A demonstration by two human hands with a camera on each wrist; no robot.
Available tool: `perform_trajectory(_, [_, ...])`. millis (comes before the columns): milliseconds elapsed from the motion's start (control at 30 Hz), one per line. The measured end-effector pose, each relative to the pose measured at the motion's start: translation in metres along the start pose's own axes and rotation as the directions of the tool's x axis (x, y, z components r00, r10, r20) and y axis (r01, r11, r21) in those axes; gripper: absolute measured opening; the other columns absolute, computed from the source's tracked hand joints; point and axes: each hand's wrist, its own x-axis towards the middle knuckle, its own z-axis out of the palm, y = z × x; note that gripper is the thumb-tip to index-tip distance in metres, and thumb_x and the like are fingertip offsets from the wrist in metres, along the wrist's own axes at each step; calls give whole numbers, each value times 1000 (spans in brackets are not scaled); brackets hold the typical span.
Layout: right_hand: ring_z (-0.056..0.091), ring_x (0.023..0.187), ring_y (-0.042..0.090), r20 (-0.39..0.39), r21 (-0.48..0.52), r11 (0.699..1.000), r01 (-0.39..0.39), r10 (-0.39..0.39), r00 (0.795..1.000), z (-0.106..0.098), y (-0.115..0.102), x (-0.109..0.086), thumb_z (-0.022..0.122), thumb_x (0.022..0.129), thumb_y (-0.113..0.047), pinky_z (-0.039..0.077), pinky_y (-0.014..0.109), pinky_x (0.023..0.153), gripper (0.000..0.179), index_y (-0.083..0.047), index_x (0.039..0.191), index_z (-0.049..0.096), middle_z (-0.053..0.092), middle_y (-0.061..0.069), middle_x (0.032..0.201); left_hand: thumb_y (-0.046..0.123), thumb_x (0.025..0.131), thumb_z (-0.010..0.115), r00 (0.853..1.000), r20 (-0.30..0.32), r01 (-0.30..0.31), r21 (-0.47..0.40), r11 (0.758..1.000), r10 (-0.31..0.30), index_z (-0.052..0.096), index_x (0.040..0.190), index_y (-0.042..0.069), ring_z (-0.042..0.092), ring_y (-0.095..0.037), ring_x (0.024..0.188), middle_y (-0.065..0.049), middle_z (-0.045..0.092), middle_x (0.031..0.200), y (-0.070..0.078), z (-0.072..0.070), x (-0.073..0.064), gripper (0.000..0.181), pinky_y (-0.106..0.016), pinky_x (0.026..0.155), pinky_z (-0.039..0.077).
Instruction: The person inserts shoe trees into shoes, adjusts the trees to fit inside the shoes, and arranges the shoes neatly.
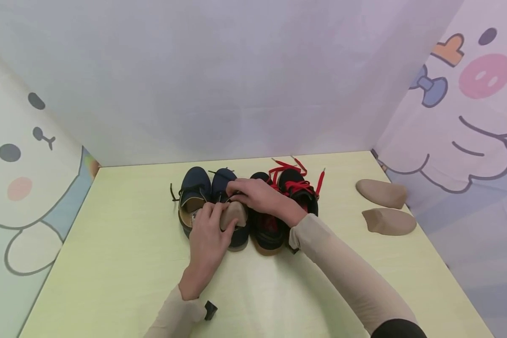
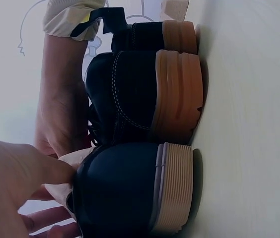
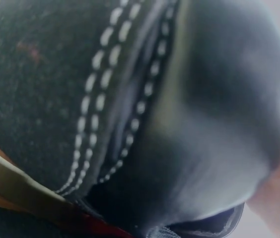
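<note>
My left hand [image 1: 209,234] grips a beige shoe insert [image 1: 233,216] at the heel opening of the right-hand navy shoe [image 1: 238,240]. The insert's front part is hidden inside that shoe. In the left wrist view, the thumb [image 2: 55,171] presses against the insert beside the navy heel [image 2: 122,188]. My right hand [image 1: 259,195] reaches across the black shoes, its curled fingers pinching the navy shoe's upper near the laces. The other navy shoe [image 1: 195,177] stands close on the left, its insole visible. A dark stitched shoe [image 3: 40,89] fills most of the right wrist view.
Two black shoes with red laces [image 1: 299,187] stand directly right of the navy pair, partly under the right forearm. Two more beige inserts [image 1: 380,192] lie near the table's right edge. Printed cloth walls [image 1: 236,84] enclose the pale yellow table [image 1: 122,263] at the back and sides.
</note>
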Motion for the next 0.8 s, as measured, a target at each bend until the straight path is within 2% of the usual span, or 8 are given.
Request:
perform_trajectory(300, [66, 96, 11, -3, 10, 1000, -6, 6, 1000, 0, 1, -1, 60, 106, -15, 57, 33, 87, 9, -19, 112, 65, 69, -3, 110, 19, 86, 87, 1000, 0, 27, -6, 1000, -27, 69, 119, 13, 64, -31, 85, -12, 59, 104, 0, 4, 3, 38, -45, 65, 55])
perform_trajectory(567, [64, 93, 11, -16, 23, 1000, -5, 6, 1000, 1, 0, -1, 60, 106, -15, 56, 33, 87, 8, -18, 111, 65, 68, -3, 107, 17, 80, 92, 1000, -21, -1, 87, 996, 3, 71, 110, 10, 63, -30, 84, -11, 59, 96, 0, 8, 4, 38, -44, 61, 55])
perform_trajectory(800, [64, 94, 10, -27, 14, 1000, -4, 4, 1000, 2, -1, -2, 62, 106, -17, 57, 32, 87, 7, -19, 112, 65, 68, -4, 107, 18, 76, 95, 1000, -17, 24, 61, 998, -23, 71, 108, 11, 63, -28, 84, -9, 60, 93, 1, 5, 6, 41, -42, 63, 54])
